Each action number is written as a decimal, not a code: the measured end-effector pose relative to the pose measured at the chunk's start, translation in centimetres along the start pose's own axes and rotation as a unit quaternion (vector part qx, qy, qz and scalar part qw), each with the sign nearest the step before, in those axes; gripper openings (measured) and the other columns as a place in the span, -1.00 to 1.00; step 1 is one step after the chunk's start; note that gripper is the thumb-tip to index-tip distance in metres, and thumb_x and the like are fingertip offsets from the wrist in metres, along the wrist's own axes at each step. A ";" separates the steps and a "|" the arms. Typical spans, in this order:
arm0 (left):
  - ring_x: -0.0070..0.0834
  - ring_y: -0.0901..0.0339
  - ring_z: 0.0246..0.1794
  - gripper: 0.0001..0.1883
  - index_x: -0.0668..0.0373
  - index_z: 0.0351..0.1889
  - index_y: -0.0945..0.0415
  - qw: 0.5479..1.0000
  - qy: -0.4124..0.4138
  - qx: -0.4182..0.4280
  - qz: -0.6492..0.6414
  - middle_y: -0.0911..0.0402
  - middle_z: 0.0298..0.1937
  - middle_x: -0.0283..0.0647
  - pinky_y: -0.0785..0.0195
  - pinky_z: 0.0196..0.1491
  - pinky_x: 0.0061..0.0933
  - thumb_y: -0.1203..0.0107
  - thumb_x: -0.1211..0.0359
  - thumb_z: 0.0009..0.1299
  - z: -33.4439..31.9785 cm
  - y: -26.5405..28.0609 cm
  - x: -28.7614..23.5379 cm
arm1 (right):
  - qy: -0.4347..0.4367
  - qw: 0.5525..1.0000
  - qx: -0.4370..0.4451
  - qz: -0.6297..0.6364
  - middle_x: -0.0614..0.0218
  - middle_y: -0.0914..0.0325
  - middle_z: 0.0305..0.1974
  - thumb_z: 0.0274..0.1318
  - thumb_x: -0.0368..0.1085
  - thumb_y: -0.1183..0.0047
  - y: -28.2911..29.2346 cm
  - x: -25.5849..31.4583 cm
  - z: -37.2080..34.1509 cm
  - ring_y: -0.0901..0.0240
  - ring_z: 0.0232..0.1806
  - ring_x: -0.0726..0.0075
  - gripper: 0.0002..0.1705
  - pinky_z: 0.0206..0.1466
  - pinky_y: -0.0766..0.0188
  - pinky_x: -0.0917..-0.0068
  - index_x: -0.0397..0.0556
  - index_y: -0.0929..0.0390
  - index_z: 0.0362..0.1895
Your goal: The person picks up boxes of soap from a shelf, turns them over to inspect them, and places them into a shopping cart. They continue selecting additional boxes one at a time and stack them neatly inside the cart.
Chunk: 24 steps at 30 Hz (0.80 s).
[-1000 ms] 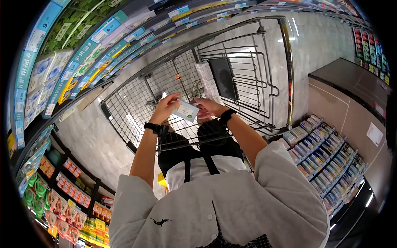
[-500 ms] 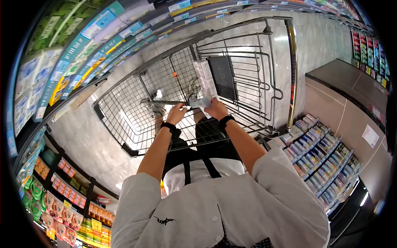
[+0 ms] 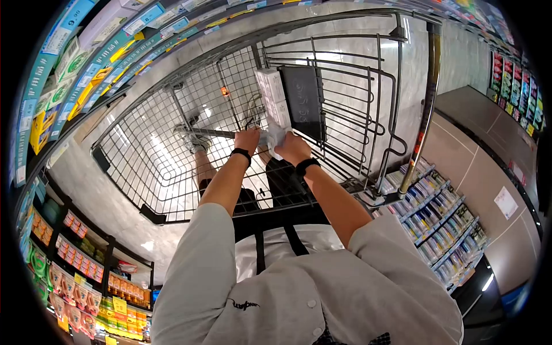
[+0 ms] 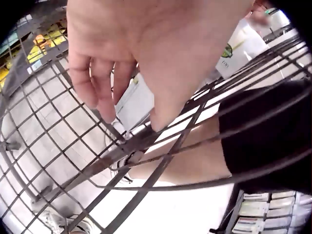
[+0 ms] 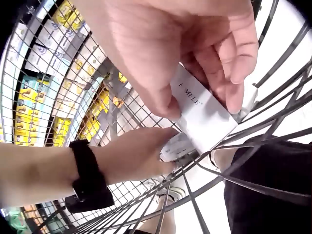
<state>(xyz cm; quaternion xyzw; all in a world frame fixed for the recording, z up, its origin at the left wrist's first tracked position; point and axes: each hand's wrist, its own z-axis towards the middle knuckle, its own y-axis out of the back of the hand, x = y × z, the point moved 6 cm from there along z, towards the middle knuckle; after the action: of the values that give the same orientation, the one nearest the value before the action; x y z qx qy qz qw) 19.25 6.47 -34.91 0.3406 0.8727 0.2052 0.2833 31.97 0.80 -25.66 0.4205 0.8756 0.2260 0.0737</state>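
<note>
Both hands reach down into a wire shopping cart (image 3: 172, 144). My right hand (image 3: 294, 148) holds a small white pack (image 5: 202, 112) with dark lettering, thumb on one side and fingers on the other. Close beside it, my left hand (image 3: 247, 141) holds another small white pack (image 4: 136, 105) between thumb and curled fingers. In the left wrist view, a white pack with a green mark (image 4: 243, 48) shows at the upper right. Just beyond the hands, a row of pale boxes (image 3: 273, 98) stands against a dark panel (image 3: 303, 100) in the cart.
Store shelves with price tags (image 3: 63, 34) line the left and far side. The cart's push bar (image 3: 422, 126) is on the right, with a tiered rack of small packages (image 3: 443, 230) beside a brown counter (image 3: 477, 149). Legs show through the mesh.
Both hands have moved forward and lower into the cart, toward the row of pale boxes. One second ago, a pack with a green mark was held between them above the near rim.
</note>
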 end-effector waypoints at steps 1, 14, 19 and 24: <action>-0.22 -0.54 -0.11 -0.70 0.08 0.02 -0.41 1.000 -0.006 0.015 -0.006 -0.49 -0.08 -0.19 -0.45 -0.18 -0.18 0.02 0.36 0.32 0.1 0.1 0.1 | -0.018 1.000 0.007 0.007 -0.01 -0.57 -0.27 -0.17 0.03 -0.13 -0.2 -0.2 0.2 -0.56 -0.25 0.02 -0.34 -0.23 -0.51 0.23 -0.24 -0.41 -0.07; -0.35 -0.57 -0.15 -0.39 0.30 0.11 -0.28 0.861 0.119 0.068 -0.491 -0.55 -0.07 -0.03 -0.44 -0.17 -0.33 -0.15 0.08 0.24 -8.6 5.4 11.7 | 0.047 0.997 -0.044 -0.039 0.08 -0.59 -0.23 -0.08 0.04 -0.17 -1.3 5.6 0.6 -0.55 -0.17 0.01 -0.45 -0.11 -0.48 0.21 -0.09 -0.48 -0.09; -0.48 -0.52 -0.20 -0.32 0.22 0.29 -0.09 0.800 0.153 0.109 -0.570 -0.49 -0.05 -0.13 -0.46 -0.20 -0.45 -0.09 0.09 0.34 -11.7 3.6 14.4 | 0.026 0.981 -0.049 -0.185 0.17 -0.61 -0.25 0.06 -0.05 -0.07 -6.4 5.1 5.8 -0.56 -0.15 0.12 -0.64 -0.07 -0.49 0.31 0.00 -0.58 -0.16; -0.45 -0.56 -0.18 -0.43 0.09 0.25 -0.16 0.765 0.140 0.110 -0.619 -0.50 0.02 -0.11 -0.46 -0.18 -0.44 -0.07 0.12 0.36 -14.3 2.0 14.8 | -0.027 0.966 -0.014 -0.257 0.18 -0.62 -0.26 0.09 -0.06 -0.01 -6.1 5.5 4.9 -0.59 -0.27 0.13 -0.69 -0.23 -0.54 0.25 0.01 -0.66 -0.34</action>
<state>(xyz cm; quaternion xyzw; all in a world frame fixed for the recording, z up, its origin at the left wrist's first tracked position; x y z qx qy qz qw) 2.11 16.00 -28.25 -0.2766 0.9408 -0.0667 0.1841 25.74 3.33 -32.48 0.1865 0.9487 0.2000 0.1589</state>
